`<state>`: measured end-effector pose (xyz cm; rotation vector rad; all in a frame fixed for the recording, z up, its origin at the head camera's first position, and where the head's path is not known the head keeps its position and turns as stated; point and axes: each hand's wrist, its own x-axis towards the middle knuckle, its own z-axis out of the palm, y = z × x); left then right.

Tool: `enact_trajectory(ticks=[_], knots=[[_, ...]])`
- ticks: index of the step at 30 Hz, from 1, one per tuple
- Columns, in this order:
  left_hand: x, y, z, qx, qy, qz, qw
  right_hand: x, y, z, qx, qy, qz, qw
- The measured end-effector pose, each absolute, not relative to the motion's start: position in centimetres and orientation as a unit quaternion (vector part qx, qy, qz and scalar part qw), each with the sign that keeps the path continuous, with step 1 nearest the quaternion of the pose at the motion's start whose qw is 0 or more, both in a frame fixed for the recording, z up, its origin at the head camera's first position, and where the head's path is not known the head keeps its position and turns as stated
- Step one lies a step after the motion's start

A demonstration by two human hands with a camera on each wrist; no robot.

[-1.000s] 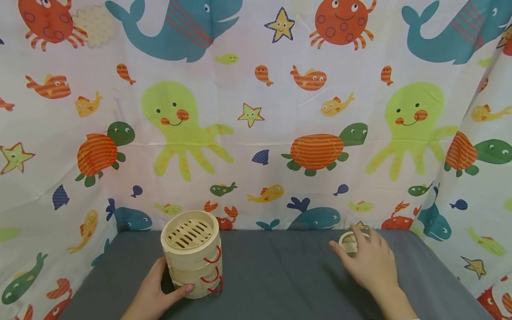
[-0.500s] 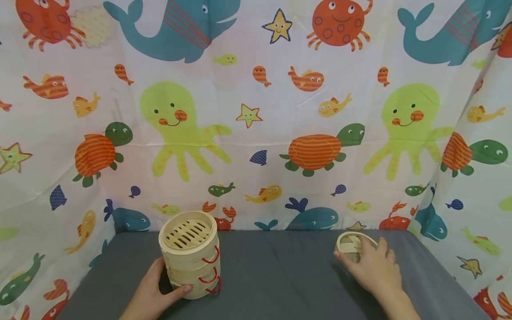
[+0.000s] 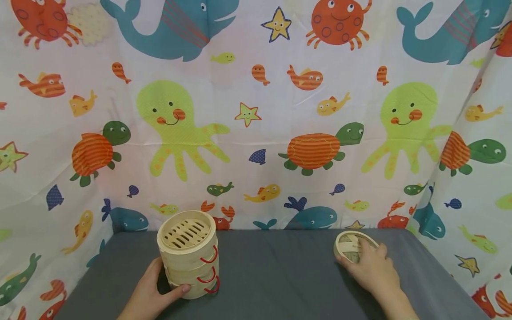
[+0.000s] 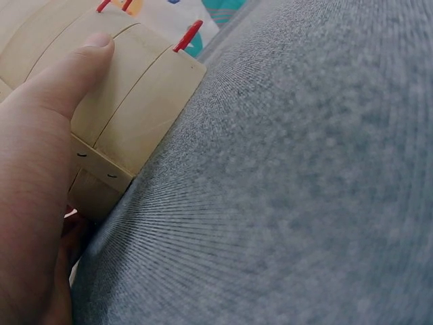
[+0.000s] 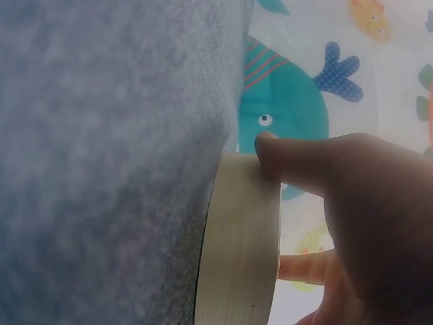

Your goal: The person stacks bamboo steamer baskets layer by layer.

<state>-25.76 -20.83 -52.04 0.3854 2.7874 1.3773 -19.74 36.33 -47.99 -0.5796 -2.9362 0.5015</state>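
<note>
On the left of the head view stands a stack of bamboo steamer baskets (image 3: 188,262) with a slatted top tier and red loops on its side. My left hand (image 3: 154,289) grips the stack low down, thumb across the front; in the left wrist view that thumb (image 4: 81,68) presses the wall. Over on the right, my right hand (image 3: 374,271) holds a round bamboo steamer lid (image 3: 348,246) with a woven top and a strap across it. In the right wrist view the thumb touches the lid's side wall (image 5: 237,237), down at the grey cloth. Its other fingers are partly hidden.
Dark grey cloth (image 3: 276,275) covers the table, with bare cloth between the two hands. A white curtain (image 3: 248,178) printed with sea animals hangs behind and along both sides of the table.
My right hand has shifted slightly, and more of the lid's woven top and strap shows than a second ago. The left hand and the steamer stack stay put, while the head view drifts slightly.
</note>
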Motion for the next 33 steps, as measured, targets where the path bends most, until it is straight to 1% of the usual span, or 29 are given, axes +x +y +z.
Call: enact_trajectory(ticks=[13, 20, 24, 33], knots=[[-25.57, -20.66, -52.09, 0.129, 0.89, 0.438, -0.015, -20.09, 36.64, -48.27, -0.191, -0.965, 0.17, 0.058], [-25.63, -20.69, -52.0, 0.118, 0.89, 0.441, 0.005, -20.31, 36.82, -48.45, -0.19, -0.964, 0.173, 0.061], [-25.66, -20.71, -52.18, 0.12, 0.888, 0.445, 0.005, -20.45, 36.99, -48.46, -0.189, -0.965, 0.171, 0.065], [-25.75, -20.83, -52.26, 0.124, 0.884, 0.45, 0.005, -20.72, 37.12, -48.47, -0.196, -0.963, 0.177, 0.055]])
